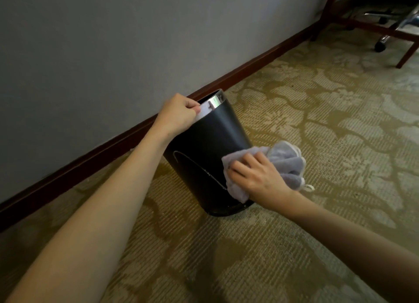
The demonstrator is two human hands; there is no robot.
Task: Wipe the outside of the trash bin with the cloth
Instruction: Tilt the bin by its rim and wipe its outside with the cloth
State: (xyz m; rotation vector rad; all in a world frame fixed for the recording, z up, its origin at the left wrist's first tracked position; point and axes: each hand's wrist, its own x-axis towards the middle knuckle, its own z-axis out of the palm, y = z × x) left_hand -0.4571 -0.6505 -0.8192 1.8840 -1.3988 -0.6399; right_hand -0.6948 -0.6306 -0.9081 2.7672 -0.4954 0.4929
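A black trash bin [210,141] with a shiny metal rim stands on the carpet, tilted toward the wall. My left hand [179,114] grips its top rim at the near-left side, fingers curled over the edge. A crumpled light grey cloth [283,159] is pressed against the bin's lower right side under my right hand [256,173], whose fingers lie spread over it. Part of the cloth bunches out behind the hand, and a small loop hangs at its right end. The bin's inside is mostly hidden.
A grey wall [113,41] with a dark wooden baseboard [90,157] runs diagonally just behind the bin. Patterned beige carpet [317,112] covers the floor. At the top right stand wooden table legs [405,55] and a wheeled chair base [381,45].
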